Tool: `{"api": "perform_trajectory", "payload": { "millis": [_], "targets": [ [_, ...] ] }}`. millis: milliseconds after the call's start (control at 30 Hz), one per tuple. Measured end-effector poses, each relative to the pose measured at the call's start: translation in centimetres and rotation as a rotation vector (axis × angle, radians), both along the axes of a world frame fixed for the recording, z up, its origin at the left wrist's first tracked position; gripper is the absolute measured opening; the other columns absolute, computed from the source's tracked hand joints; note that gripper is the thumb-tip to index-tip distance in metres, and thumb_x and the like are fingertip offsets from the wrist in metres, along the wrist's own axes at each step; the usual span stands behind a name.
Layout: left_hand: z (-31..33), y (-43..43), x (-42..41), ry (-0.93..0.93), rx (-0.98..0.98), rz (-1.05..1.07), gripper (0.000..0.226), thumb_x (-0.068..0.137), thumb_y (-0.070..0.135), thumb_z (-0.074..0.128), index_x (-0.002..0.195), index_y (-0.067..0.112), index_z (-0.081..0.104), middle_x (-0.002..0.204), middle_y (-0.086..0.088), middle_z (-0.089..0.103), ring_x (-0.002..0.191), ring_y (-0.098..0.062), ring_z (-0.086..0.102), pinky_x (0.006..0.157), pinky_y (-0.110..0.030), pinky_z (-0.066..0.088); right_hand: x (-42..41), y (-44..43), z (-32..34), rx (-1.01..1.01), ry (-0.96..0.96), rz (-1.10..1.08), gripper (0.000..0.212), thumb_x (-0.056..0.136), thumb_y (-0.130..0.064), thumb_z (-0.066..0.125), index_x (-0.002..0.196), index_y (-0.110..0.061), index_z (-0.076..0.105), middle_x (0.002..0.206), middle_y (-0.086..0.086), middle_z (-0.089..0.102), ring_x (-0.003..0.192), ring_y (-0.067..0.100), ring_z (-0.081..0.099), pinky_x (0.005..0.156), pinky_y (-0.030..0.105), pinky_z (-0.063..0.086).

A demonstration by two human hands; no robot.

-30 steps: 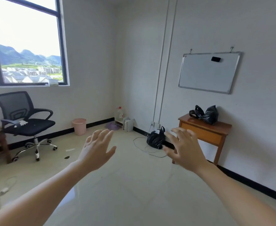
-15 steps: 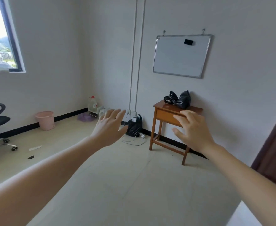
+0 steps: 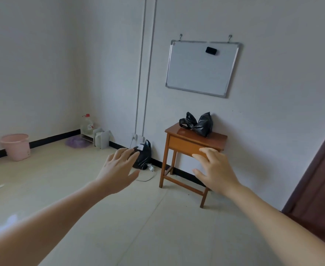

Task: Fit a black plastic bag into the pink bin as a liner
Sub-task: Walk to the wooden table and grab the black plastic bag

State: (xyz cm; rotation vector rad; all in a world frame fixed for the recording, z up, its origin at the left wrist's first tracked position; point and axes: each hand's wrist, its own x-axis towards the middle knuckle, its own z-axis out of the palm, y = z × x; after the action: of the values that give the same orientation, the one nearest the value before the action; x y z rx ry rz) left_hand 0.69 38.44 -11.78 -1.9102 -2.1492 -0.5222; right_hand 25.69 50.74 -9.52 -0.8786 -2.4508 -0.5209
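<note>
Both arms stretched forward, palms down, nothing held. Left hand [image 3: 119,170]: fingers [image 3: 122,153] spread wide, in mid-air over the floor [image 3: 81,189]. Right hand [image 3: 215,169]: fingers loosely splayed, also empty, seen in front of the small wooden counter [image 3: 194,144]; can't tell whether it touches the drawer front.

Pink bin [image 3: 15,146] stands upright on the floor against the left wall, well apart from both hands. No liner visible at its rim.

Black plastic bags [image 3: 198,124], bunched and crumpled, sit on the counter top against the wall, directly below the whiteboard [image 3: 202,68]. A black eraser [image 3: 211,50] is stuck near the whiteboard's upper edge.

Another black bag [image 3: 144,154] with something white showing at its top sits on the floor beside the counter's left legs, partly hidden by the left fingertips; white cable [image 3: 148,173] runs next to it. Clear jug with red cap [image 3: 86,124] stands in the corner, purple item [image 3: 77,142] on the floor near it. Dark door [image 3: 321,179] at right edge.
</note>
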Motion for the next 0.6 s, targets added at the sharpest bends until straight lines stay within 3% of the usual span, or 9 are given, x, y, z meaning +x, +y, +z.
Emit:
{"api": "perform_trajectory", "payload": {
  "millis": [133,233,300,467,600],
  "targets": [
    [0.6,6.6,-3.1,-0.090,0.022,0.013,0.087,0.068,0.059,0.009,0.139,0.013,0.032,0.146,-0.007,0.036,0.136,-0.026,0.024,0.108,-0.044,0.026,-1.9,5.6,0.3,-0.010,-0.060,-0.039,0.046,0.077,-0.037,0.039,0.100,-0.008,0.067,0.102,0.018,0.068,0.097,0.034,0.065,0.072,0.046,0.054],
    [1.0,12.9,-4.6,-0.120,0.012,-0.001,0.059,0.090,0.046,0.032,0.140,0.014,0.028,0.148,-0.005,0.031,0.138,-0.023,0.019,0.111,-0.041,0.022,-2.7,10.0,1.1,-0.001,-0.074,-0.117,0.046,0.077,-0.037,0.038,0.099,-0.010,0.067,0.101,0.015,0.069,0.096,0.032,0.066,0.072,0.044,0.054],
    [0.7,17.2,-4.3,-0.149,-0.009,-0.022,0.053,0.093,0.038,0.038,0.140,0.016,0.026,0.150,-0.003,0.027,0.139,-0.022,0.015,0.112,-0.040,0.020,-2.5,12.6,0.9,-0.027,-0.034,-0.171,0.045,0.076,-0.039,0.038,0.099,-0.013,0.068,0.101,0.013,0.070,0.095,0.030,0.066,0.071,0.042,0.055],
    [-3.0,26.1,-0.8,-0.141,-0.137,-0.169,0.054,0.092,0.043,0.035,0.140,0.018,0.028,0.149,-0.003,0.029,0.140,-0.024,0.017,0.113,-0.042,0.021,1.1,17.6,-3.0,0.004,-0.160,-0.302,0.043,0.074,-0.042,0.035,0.090,-0.022,0.070,0.095,0.004,0.072,0.088,0.020,0.069,0.064,0.034,0.057],
    [-3.9,33.0,2.3,-0.117,-0.170,-0.227,0.055,0.093,0.042,0.036,0.141,0.019,0.023,0.151,-0.001,0.026,0.140,-0.022,0.013,0.114,-0.041,0.019,5.3,23.2,-4.2,-0.049,-0.117,-0.415,0.045,0.075,-0.042,0.036,0.094,-0.018,0.069,0.096,0.008,0.072,0.087,0.024,0.070,0.065,0.039,0.057]
  ]
}}
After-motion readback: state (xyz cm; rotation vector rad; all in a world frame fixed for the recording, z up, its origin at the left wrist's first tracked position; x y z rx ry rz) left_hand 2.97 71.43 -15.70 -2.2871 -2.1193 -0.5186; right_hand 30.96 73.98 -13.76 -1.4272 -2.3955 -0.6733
